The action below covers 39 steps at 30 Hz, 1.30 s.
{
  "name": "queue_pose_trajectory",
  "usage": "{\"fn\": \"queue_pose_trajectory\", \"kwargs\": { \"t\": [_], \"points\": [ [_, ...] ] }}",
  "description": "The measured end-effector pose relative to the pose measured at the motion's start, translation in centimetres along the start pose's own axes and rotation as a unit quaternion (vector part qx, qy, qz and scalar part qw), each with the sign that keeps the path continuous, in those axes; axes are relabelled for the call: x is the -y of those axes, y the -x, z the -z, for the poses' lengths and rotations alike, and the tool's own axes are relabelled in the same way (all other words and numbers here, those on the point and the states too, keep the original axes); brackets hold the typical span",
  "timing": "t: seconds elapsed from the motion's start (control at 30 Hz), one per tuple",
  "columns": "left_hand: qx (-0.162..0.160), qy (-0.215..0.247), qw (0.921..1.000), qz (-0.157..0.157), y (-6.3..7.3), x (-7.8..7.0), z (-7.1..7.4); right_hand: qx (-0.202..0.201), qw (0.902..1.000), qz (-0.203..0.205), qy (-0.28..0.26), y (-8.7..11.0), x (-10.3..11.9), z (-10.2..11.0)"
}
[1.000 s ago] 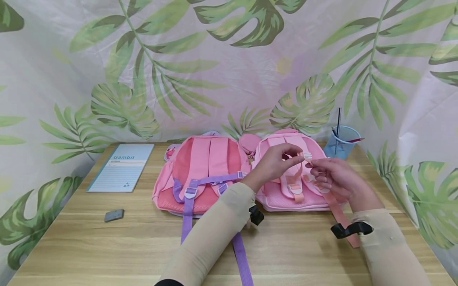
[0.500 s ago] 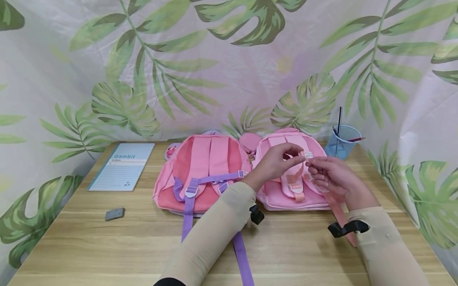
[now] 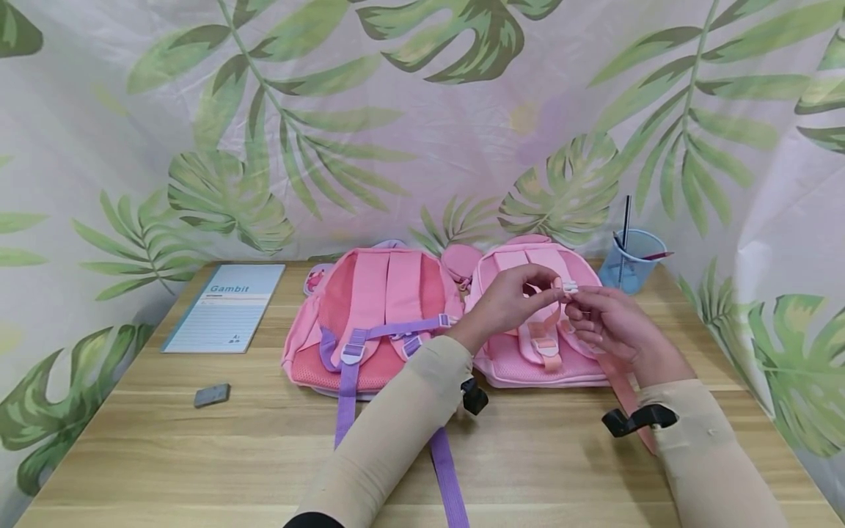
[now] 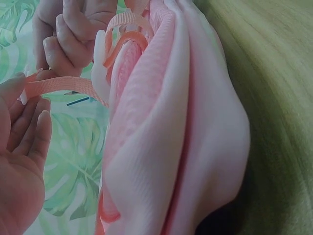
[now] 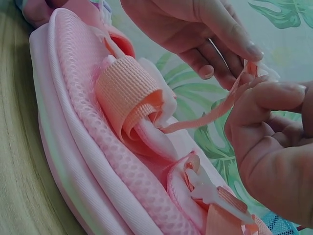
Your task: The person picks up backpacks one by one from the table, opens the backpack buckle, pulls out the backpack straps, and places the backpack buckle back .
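At the right-hand pink backpack [image 3: 511,370], which lies with its shoulder straps up, both hands meet over a white plastic buckle [image 3: 570,287] on a narrow orange strap [image 5: 210,117]. My left hand [image 3: 505,297] pinches the buckle and strap end between thumb and fingers. Close against it, my right hand [image 3: 610,323] pinches the strap at the buckle with thumb and forefinger, the other fingers curled. The strap runs up from the backpack to the fingertips in the left wrist view. Fingers partly hide the buckle. Wide orange webbing [image 5: 129,85] is looped lower on a shoulder strap.
A second pink backpack [image 3: 370,286] with purple straps [image 3: 449,477] lies to the left, partly behind my left forearm. A notebook [image 3: 221,312] and grey eraser [image 3: 212,395] lie further left. A blue mesh pen cup [image 3: 623,271] stands at the back right.
My right hand has shifted slightly left and up toward the buckle, its forearm moving along. My left hand has kept its place, and the backpacks have stayed put.
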<state>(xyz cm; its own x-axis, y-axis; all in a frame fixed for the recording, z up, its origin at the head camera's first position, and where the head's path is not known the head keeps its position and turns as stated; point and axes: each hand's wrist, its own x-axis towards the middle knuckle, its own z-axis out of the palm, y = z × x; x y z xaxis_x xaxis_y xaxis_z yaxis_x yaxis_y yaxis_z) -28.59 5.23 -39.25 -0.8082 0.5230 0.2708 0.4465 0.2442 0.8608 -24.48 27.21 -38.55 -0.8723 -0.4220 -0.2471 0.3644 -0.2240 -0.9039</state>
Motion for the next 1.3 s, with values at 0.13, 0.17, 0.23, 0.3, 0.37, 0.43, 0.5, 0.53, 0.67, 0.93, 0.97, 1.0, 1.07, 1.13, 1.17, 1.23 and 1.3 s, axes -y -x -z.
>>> {"fn": "queue_pose_trajectory", "kwargs": {
  "t": [0.13, 0.17, 0.23, 0.3, 0.37, 0.43, 0.5, 0.53, 0.67, 0.93, 0.97, 1.0, 1.07, 1.13, 1.17, 1.23, 1.3],
  "points": [
    [-0.005, -0.001, 1.0000, 0.003, 0.06, 0.02, 0.04, -0.001, 1.0000, -0.001, 0.004, 0.03, -0.02, 0.13],
    [-0.005, -0.001, 1.0000, 0.004, 0.08, 0.03, 0.05, -0.003, 1.0000, -0.002, 0.004, 0.03, -0.04, 0.14],
    [-0.006, 0.002, 1.0000, 0.005, 0.09, 0.07, 0.06, -0.010, 0.9999, -0.005, 0.004, 0.03, -0.06, 0.13],
    [-0.006, 0.003, 1.0000, 0.005, 0.09, 0.09, 0.05, -0.016, 0.9999, -0.006, 0.001, 0.02, -0.08, 0.07],
    [-0.006, 0.004, 1.0000, 0.005, 0.07, 0.12, 0.04, -0.019, 0.9998, -0.003, -0.003, 0.01, -0.08, -0.07],
    [-0.006, 0.003, 1.0000, 0.003, 0.06, 0.13, 0.03, -0.019, 0.9998, 0.001, -0.006, -0.04, -0.08, -0.18],
    [-0.007, 0.003, 1.0000, 0.000, 0.05, 0.10, 0.00, -0.020, 0.9998, 0.006, -0.005, -0.10, -0.08, -0.31],
    [-0.007, 0.003, 1.0000, -0.001, 0.05, 0.09, -0.02, -0.020, 0.9998, 0.008, -0.002, -0.14, -0.08, -0.36],
    [-0.006, 0.002, 1.0000, -0.007, 0.00, 0.01, -0.15, -0.022, 0.9996, 0.016, 0.009, -0.26, -0.08, -0.44],
    [-0.001, -0.010, 0.9998, -0.016, -0.09, -0.01, -0.26, 0.004, 0.9963, 0.050, 0.070, 0.04, -0.14, -0.05],
    [0.000, -0.012, 0.9998, -0.016, -0.10, 0.01, -0.26, 0.009, 0.9958, 0.056, 0.072, 0.13, -0.11, 0.03],
    [0.000, -0.014, 0.9998, -0.016, -0.10, 0.04, -0.25, 0.014, 0.9956, 0.060, 0.072, 0.20, -0.10, 0.12],
    [0.001, -0.016, 0.9997, -0.017, -0.11, 0.13, -0.25, 0.016, 0.9957, 0.064, 0.066, 0.31, -0.03, 0.20],
    [0.001, -0.018, 0.9996, -0.019, -0.10, 0.20, -0.26, 0.015, 0.9970, 0.058, 0.049, 0.35, 0.05, 0.22],
    [0.002, -0.021, 0.9996, -0.020, -0.10, 0.23, -0.26, 0.012, 0.9977, 0.053, 0.040, 0.36, 0.11, 0.18],
    [0.003, -0.024, 0.9994, -0.023, -0.09, 0.29, -0.29, 0.003, 0.9987, 0.044, 0.027, 0.33, 0.19, 0.15],
    [0.006, -0.030, 0.9992, -0.027, -0.08, 0.30, -0.29, -0.009, 0.9983, 0.042, 0.038, 0.28, 0.28, 0.06]
  ]
}}
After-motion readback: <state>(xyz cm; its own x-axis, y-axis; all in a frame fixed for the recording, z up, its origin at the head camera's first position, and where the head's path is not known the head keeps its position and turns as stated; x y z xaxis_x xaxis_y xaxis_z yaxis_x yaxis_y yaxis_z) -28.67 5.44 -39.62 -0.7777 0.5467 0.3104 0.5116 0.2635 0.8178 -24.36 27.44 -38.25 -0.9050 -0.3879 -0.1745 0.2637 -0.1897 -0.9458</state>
